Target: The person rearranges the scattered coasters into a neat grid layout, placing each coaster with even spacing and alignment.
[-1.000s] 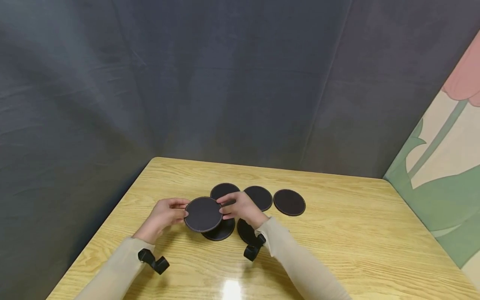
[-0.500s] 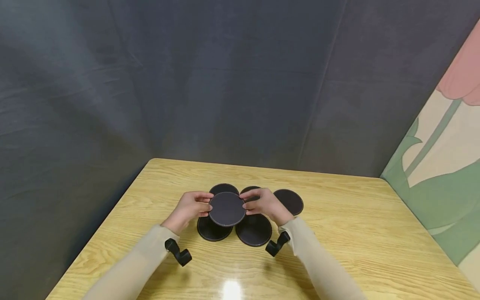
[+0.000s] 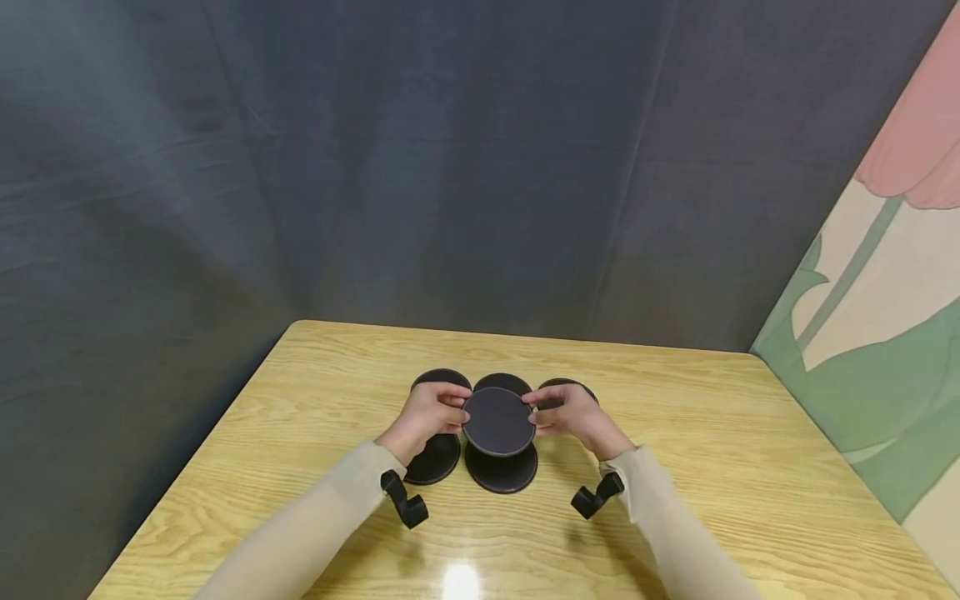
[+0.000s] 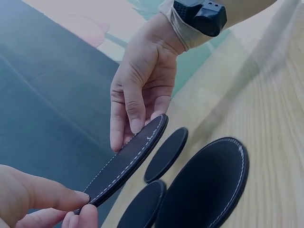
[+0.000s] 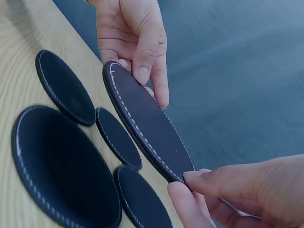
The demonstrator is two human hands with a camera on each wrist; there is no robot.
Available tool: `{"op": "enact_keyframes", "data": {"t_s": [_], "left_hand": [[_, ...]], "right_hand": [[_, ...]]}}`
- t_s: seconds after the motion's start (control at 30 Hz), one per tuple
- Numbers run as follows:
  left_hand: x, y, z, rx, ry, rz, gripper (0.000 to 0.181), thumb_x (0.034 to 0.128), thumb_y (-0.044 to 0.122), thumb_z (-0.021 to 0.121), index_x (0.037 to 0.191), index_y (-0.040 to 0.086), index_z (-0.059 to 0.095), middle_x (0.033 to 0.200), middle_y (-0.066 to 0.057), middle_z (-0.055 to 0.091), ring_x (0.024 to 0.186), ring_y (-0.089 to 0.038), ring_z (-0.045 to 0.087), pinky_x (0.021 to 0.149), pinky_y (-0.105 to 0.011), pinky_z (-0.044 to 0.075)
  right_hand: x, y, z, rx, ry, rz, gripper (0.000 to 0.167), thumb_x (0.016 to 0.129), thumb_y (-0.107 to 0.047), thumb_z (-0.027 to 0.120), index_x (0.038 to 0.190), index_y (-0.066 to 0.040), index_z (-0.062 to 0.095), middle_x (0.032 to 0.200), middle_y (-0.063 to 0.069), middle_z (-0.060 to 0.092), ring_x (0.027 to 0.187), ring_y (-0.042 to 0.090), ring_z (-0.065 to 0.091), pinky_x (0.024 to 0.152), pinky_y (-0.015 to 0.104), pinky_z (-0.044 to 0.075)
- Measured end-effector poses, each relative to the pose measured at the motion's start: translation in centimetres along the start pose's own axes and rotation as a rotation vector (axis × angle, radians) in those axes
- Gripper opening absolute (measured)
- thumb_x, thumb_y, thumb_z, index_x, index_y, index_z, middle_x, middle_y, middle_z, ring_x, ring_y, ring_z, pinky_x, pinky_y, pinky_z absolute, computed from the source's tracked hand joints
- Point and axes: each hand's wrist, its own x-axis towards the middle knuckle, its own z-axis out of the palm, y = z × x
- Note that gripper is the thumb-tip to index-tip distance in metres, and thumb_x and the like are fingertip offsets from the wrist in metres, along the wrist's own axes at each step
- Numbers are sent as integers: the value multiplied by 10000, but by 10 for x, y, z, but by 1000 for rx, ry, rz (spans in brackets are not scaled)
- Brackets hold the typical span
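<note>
Between my two hands hangs a round dark coaster (image 3: 498,422) with white edge stitching, raised above the table and tilted. My left hand (image 3: 426,419) pinches its left edge between thumb and fingers. On the opposite edge, my right hand (image 3: 573,417) holds it the same way, with thumb and fingers clearly on the rim in the right wrist view. Beneath it lies a front coaster (image 3: 501,473), partly covered. Another front coaster (image 3: 437,460) sits to its left. Behind are a left coaster (image 3: 441,377), a middle coaster (image 3: 502,382) and a right coaster (image 3: 567,387), all partly hidden.
The wooden table (image 3: 712,467) extends to both sides of the coasters. A dark curtain (image 3: 450,167) rises behind its back edge and along the left. On the right stands a panel with a painted flower (image 3: 885,317).
Both hands have carried the coaster rightward, from above the left front coaster to above the front coaster beside it. Both pinches have stayed on its edges.
</note>
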Motion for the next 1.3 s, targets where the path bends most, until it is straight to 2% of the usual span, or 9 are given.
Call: {"op": "enact_keyframes", "data": {"t_s": [0.2, 0.4, 0.53, 0.77, 1.0, 1.3], "left_hand": [[4, -3, 17, -6, -40, 3, 370, 794, -118, 685, 1157, -56, 655, 967, -127, 587, 647, -112, 588, 598, -257, 567], [6, -4, 36, -31, -54, -6, 356, 794, -125, 686, 1140, -42, 667, 928, -104, 591, 657, -115, 604, 594, -249, 575], [9, -5, 47, -42, -63, -10, 361, 785, -136, 691, 1133, -39, 673, 926, -111, 597, 646, -122, 606, 584, -253, 577], [9, -8, 66, -36, -94, -1, 356, 777, -146, 687, 1116, -38, 680, 922, -124, 590, 642, -130, 603, 578, -259, 582], [7, -10, 77, -40, -114, 9, 353, 776, -153, 680, 1108, -32, 684, 935, -139, 591, 641, -128, 609, 578, -258, 582], [4, -12, 92, -67, -142, -3, 366, 756, -186, 660, 1097, -55, 676, 930, -134, 581, 638, -130, 586, 576, -258, 581]], "right_hand": [[-8, 5, -12, -29, 21, 23, 393, 860, 64, 653, 1244, 110, 586, 1157, 217, 624, 751, 122, 678, 776, 370, 598], [-16, 13, -25, -66, 48, 29, 393, 853, 75, 657, 1238, 115, 588, 1132, 212, 604, 748, 122, 675, 755, 352, 602], [-22, 20, -34, -69, 51, 32, 400, 855, 83, 648, 1246, 125, 576, 1182, 241, 580, 742, 107, 659, 738, 317, 601], [-33, 31, -47, -49, 75, 37, 401, 853, 86, 647, 1243, 138, 569, 1120, 210, 566, 738, 94, 652, 719, 293, 600], [-42, 37, -55, -43, 70, 64, 423, 868, 54, 649, 1272, 131, 547, 1175, 198, 595, 761, 87, 651, 709, 260, 592], [-51, 43, -65, -39, 76, 72, 424, 854, 68, 660, 1249, 164, 543, 1051, 122, 607, 762, 89, 644, 693, 257, 594]]}}
